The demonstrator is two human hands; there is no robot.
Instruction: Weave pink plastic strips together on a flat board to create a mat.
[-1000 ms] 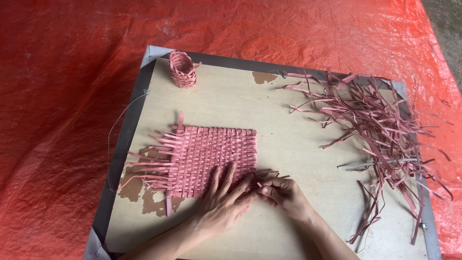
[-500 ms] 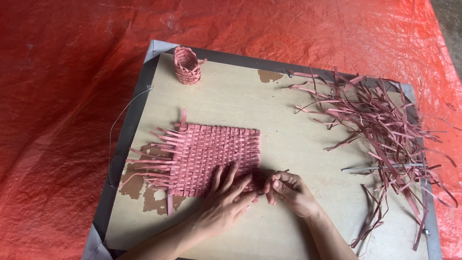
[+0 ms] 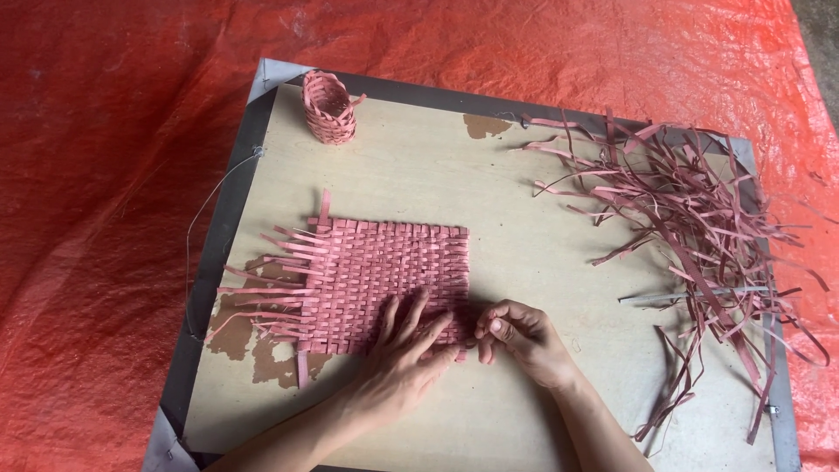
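Observation:
A square mat (image 3: 376, 271) woven from pink strips lies flat on a tan board (image 3: 542, 262), with loose strip ends sticking out on its left side. My left hand (image 3: 406, 350) presses flat on the mat's near right corner, fingers spread. My right hand (image 3: 520, 341) is right beside that corner, fingers curled and pinching at the mat's edge where a strip end sits. What exactly the fingertips hold is hidden.
A small woven pink cup (image 3: 329, 107) stands at the board's far left corner. A heap of loose pink strips (image 3: 690, 227) covers the board's right side. A thin wire (image 3: 197, 253) loops off the left edge. Red tarpaulin (image 3: 96, 218) lies around the board.
Both hands stay at the mat's near right corner; my right hand's fingers have shifted slightly at the edge. The view has drifted a little.

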